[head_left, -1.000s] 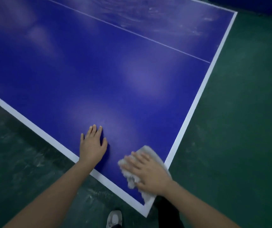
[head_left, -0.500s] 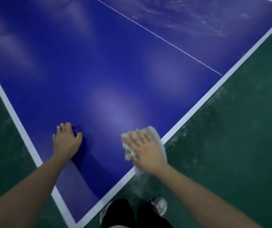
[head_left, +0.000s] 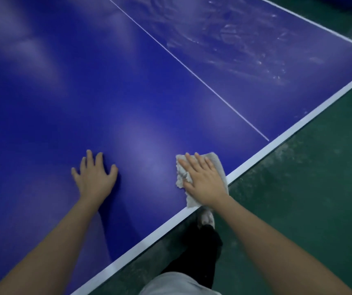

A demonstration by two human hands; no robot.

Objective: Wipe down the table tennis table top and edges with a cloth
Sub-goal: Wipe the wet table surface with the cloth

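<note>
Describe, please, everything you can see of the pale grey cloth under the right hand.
The pale grey cloth is a crumpled, soft-looking rag with ragged edges. It lies on the blue table tennis table top, its right side reaching the white edge stripe. The right hand presses it down with straight fingers, covering its middle.

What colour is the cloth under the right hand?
The cloth is pale grey-white, seen in the head view, pressed flat on the blue table top under the right hand.
</note>
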